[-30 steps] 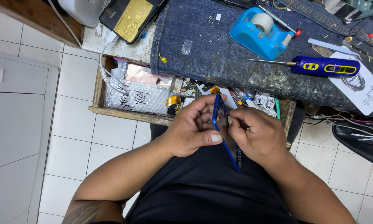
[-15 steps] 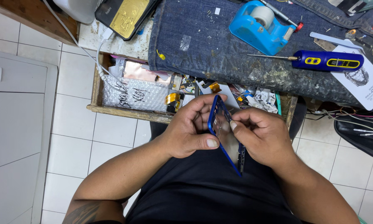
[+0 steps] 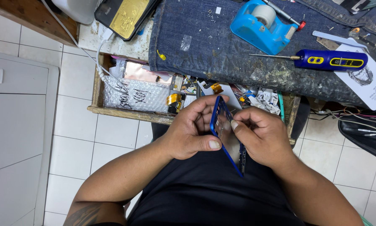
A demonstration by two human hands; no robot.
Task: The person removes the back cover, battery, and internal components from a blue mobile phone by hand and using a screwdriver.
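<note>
- The blue phone frame (image 3: 226, 138) sits just below the centre of the frame, held edge-on to the camera over the person's lap. Its long axis runs on a diagonal from upper left, near the drawer's front edge, down to lower right, where its lower corner reaches the black shirt (image 3: 209, 196).
- The left hand (image 3: 192, 129) lies to the picture-left of the frame and is closed around its upper end: fingers curl over the top edge and the thumb is pressed along the near side edge. It carries the frame.
- The right hand (image 3: 261, 136) lies to the picture-right, touching the frame's inner face. Its fingers are bunched, and the forefinger tip meets the frame near its upper half; whether something small is pinched there I cannot tell.
- Both hands meet at the upper half of the frame, so the lower end hangs free between the wrists.
- Just above the hands, an open wooden drawer (image 3: 96, 94) holds a bubble-wrap pouch (image 3: 135, 96) and loose small parts.
- Farther up, a denim cloth (image 3: 204, 46) covers the bench. On it stand a blue tape dispenser (image 3: 259, 27) at upper centre and a blue electric screwdriver (image 3: 330, 60) at upper right, well apart from both hands.
</note>
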